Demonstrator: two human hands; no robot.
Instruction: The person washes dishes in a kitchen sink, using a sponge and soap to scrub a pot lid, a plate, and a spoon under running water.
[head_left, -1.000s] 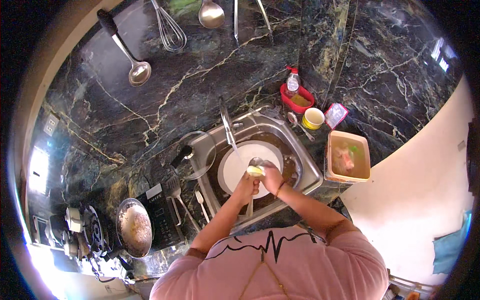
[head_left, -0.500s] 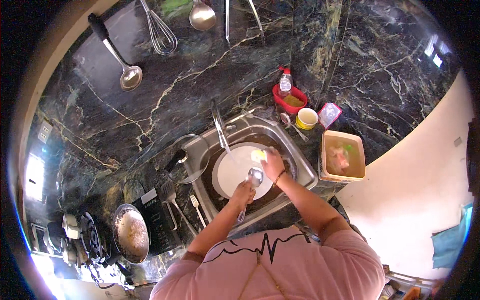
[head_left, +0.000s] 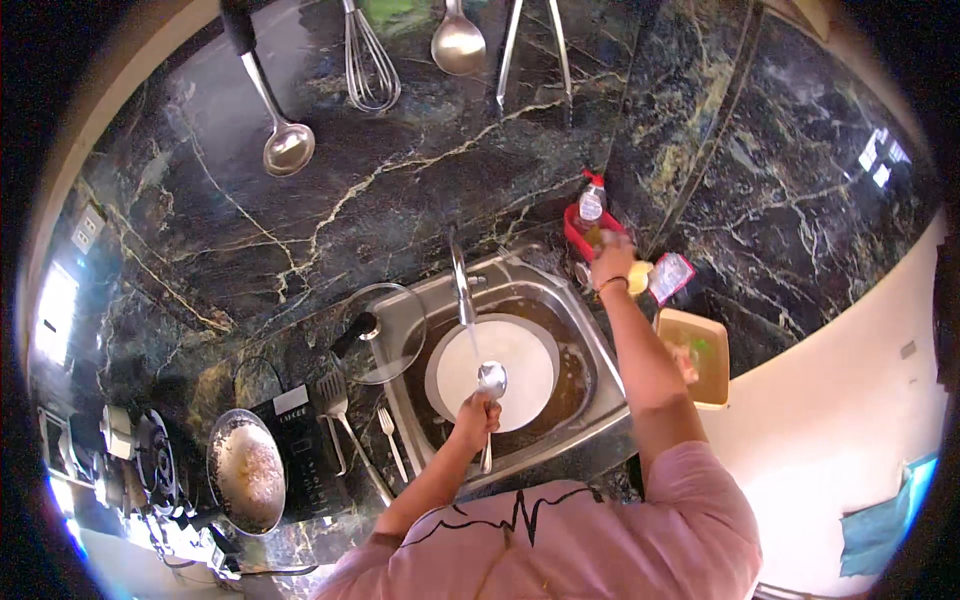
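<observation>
My left hand (head_left: 478, 412) is closed round a spoon (head_left: 491, 377), its shiny bowl up and its handle pointing down toward me. The spoon is above a large white plate (head_left: 530, 365) in the steel sink (head_left: 510, 466), close to the tap (head_left: 461, 285). Farther right, my right hand (head_left: 610, 256) reaches over the counter behind the sink, at a red tub (head_left: 577, 232). Motion smears its fingers, so its grip cannot be made out. A clear bottle with a red top (head_left: 592, 200) stands in the tub. The yellow sponge cannot be made out.
A yellow cup (head_left: 640, 277), a small packet (head_left: 670, 275) and a beige tub of water (head_left: 714, 375) stand right of the sink. On the left are a glass lid (head_left: 400, 330), a fork (head_left: 392, 440), a slotted turner (head_left: 335, 395) and a frying pan (head_left: 247, 470).
My right hand has left the plate, where it held a yellow sponge, and moved up right to the red tub. My left hand still holds the spoon. The view has shifted.
</observation>
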